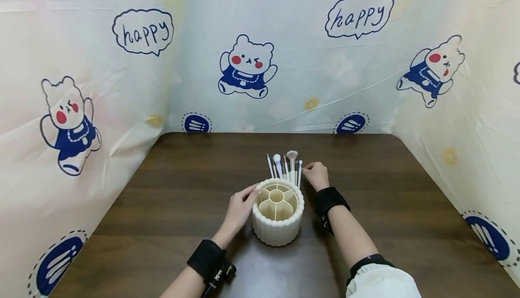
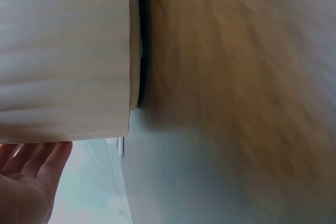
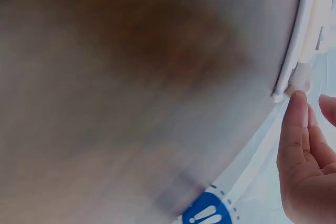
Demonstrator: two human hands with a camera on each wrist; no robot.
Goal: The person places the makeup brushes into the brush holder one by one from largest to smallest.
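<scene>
The left hand (image 1: 240, 205) is resting loosely extended fingers against the cream, fluted, round holder (image 1: 277, 235), which is standing on the dark brown wooden counter (image 1: 162, 225); the right hand (image 1: 318, 174), thumb parted, is hovering beside the slender, pale-handled makeup brushes (image 1: 292, 167) lying behind. Pinching 1 below its bristles seems wisest.

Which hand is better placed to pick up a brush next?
Probably the right hand: it is close beside the brushes and seems to hold nothing. The left hand touches the side of the cream holder.
</scene>
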